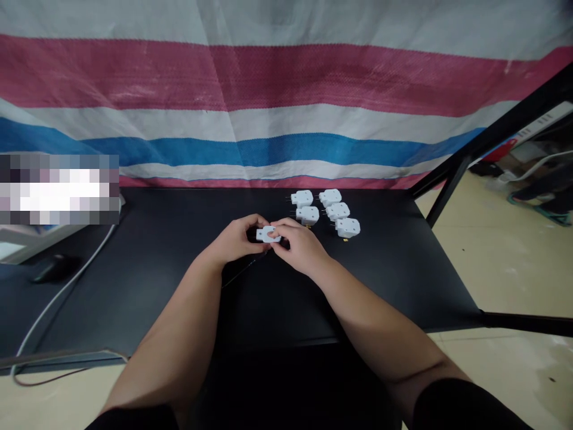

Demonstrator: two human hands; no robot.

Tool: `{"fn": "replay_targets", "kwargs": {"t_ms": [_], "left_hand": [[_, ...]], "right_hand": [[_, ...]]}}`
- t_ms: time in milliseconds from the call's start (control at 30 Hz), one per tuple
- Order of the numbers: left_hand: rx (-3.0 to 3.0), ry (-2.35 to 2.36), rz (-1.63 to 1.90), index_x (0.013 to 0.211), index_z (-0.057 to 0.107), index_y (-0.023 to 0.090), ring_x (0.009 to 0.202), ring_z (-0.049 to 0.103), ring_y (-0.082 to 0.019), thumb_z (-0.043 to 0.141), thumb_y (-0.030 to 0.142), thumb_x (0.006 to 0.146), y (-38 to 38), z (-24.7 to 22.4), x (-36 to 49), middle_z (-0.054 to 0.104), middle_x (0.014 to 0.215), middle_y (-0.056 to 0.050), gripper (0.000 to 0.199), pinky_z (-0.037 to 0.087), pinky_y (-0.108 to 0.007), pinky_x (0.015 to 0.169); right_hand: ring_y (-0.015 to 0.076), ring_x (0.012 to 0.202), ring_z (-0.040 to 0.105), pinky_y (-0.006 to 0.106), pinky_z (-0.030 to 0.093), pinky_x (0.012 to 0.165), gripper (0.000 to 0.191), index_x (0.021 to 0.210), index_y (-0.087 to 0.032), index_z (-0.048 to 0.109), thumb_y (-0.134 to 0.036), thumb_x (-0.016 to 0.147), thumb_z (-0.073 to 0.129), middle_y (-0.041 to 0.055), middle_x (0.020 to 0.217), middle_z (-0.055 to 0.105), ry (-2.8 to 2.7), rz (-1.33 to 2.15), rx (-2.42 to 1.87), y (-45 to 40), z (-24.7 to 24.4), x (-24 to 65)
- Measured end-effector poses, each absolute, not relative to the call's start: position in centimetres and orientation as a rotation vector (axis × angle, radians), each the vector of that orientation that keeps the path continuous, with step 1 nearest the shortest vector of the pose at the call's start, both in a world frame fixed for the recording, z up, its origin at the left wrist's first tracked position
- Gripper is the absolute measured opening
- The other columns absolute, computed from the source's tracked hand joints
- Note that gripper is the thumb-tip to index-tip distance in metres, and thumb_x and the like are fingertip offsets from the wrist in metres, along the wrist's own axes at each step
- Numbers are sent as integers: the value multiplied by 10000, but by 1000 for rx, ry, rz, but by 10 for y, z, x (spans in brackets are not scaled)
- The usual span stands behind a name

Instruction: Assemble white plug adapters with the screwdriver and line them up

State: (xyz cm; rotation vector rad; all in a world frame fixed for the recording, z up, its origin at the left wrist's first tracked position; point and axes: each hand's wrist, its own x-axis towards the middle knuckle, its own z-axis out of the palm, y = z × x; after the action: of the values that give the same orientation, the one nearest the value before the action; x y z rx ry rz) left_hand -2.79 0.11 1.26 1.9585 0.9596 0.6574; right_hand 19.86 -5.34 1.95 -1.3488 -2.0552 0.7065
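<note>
Between both hands, just above the black table, is a white plug adapter [267,233]. My left hand [237,240] grips its narrow end, thumb and fingers on either side of it. My right hand [298,243] holds the wider end, with fingers over its top face. The prongs of this adapter are hidden or too small to make out. Close behind my right hand lie several like adapters in two loose columns, among them a left one [307,215] and a right one [348,227]. Their thin metal prongs point left.
A black computer mouse [54,267] and a long grey cable [74,280] lie on the black table [134,269] to the left, near a white box [27,242]. A striped sheet [250,77] hangs behind. Black metal frame bars [496,134] stand at the right.
</note>
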Motion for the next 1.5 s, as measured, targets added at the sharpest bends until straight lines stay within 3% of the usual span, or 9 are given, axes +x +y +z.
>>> {"fn": "replay_targets", "kwargs": {"t_ms": [200,300,400,533,700,1100,1333,1433,1500], "left_hand": [[2022,969,744,1088,771,211,945,759,-240,895,366,791,-8,24,-18,805,1066,-65,357,594,-375,865],[2081,946,743,1111,776,226,997,771,-258,894,346,824,-15,30,3,815,1114,-68,332,597,-409,916],[2240,1033,656,1122,782,236,1033,767,-299,937,316,796,-20,30,30,823,1141,-77,370,591,-473,972],[2337,1133,589,1169,787,226,1104,756,-346,936,318,813,-21,25,60,823,1199,-98,396,581,-531,1026],[2352,1177,545,1223,796,230,1183,750,-374,918,328,847,-21,24,75,821,1287,-102,407,566,-565,1078],[2294,1259,508,1272,811,183,1223,753,-411,931,353,860,-28,26,94,822,1293,-146,462,579,-591,1089],[2241,1293,475,1302,789,161,1233,735,-407,945,363,846,-32,26,100,807,1273,-171,523,588,-561,1089],[2232,1351,522,1345,757,152,1211,719,-416,987,374,782,-41,26,85,786,1256,-181,647,590,-566,1069],[2236,1391,632,1322,750,202,1151,725,-381,967,343,794,-47,26,65,786,1206,-137,588,596,-549,1047]], "right_hand": [[202,930,727,397,624,857,218,1154,-231,766,-150,958,715,94,1404,680,-2069,567,-1314,-77,38,202],[233,972,724,403,629,842,172,1145,-257,748,-224,987,689,89,1242,689,-1928,481,-1288,-99,45,225],[284,1035,715,466,622,896,135,1092,-264,755,-258,986,671,97,1124,690,-1754,272,-1417,-109,36,268],[326,1061,694,570,594,985,240,1135,-249,791,-320,933,684,133,1167,693,-1575,25,-1644,-102,13,329],[307,1048,742,479,634,823,241,1089,-240,810,-326,915,667,137,1188,746,-1546,153,-1625,-92,-7,355],[273,999,778,471,664,878,240,1101,-239,795,-287,915,650,118,1192,799,-1555,246,-1551,-90,-16,349],[289,1064,792,524,657,979,248,1130,-233,782,-291,928,652,128,1249,816,-1521,300,-1525,-88,-24,350],[299,1103,768,509,669,933,249,1126,-236,785,-274,916,657,147,1295,767,-1509,229,-1530,-90,-18,349],[290,1034,749,488,666,873,223,1092,-230,790,-274,912,667,155,1252,729,-1478,78,-1542,-95,-8,344]]}}
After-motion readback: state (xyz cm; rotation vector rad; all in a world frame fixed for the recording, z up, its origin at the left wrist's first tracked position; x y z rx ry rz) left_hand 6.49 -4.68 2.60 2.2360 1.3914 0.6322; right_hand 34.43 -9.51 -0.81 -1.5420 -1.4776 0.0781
